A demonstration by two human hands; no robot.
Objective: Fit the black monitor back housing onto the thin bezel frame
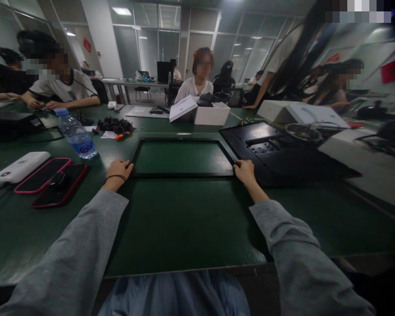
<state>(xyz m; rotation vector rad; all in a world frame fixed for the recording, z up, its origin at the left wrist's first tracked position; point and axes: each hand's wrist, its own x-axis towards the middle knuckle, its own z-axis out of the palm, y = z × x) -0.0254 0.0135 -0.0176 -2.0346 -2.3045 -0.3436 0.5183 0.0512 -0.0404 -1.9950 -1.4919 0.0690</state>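
- Between the hands: a frame (pixel 184 176), thin, black and rectangular, with narrow straight bars around an open middle; through it, the smooth dark green bench (pixel 187 224) with a dull sheen. Cannot tell if flat on the bench or slightly raised.
- Clamped on the frame with both hands, set well apart: left hand (pixel 118 170) on the left side bar, right hand (pixel 245 172) on the right side bar, each close to the near corner.
- Thumbs turned inward, fingers curled around the bars; both forearms stretched forward, converging towards the frame.
- On the forearms, loose grey sleeves (pixel 292 237), soft and creased; on the left wrist, a thin dark band (pixel 116 177).
- Just beyond the right hand and to its right: a broad black panel (pixel 316 162), flat, with a recessed middle and a glossy patch.
- Left of the left hand: a clear plastic bottle (pixel 80 141) with a blue cap, tilted in view; farther left, a red-edged phone (pixel 75 182) under a small glossy black object (pixel 59 181), a pink-edged phone (pixel 39 177) and a white slab-shaped device (pixel 23 166).
- Beyond the left hand, tangled black cables (pixel 113 126).
- Beyond both hands, a white box (pixel 212 116) with smooth sides.
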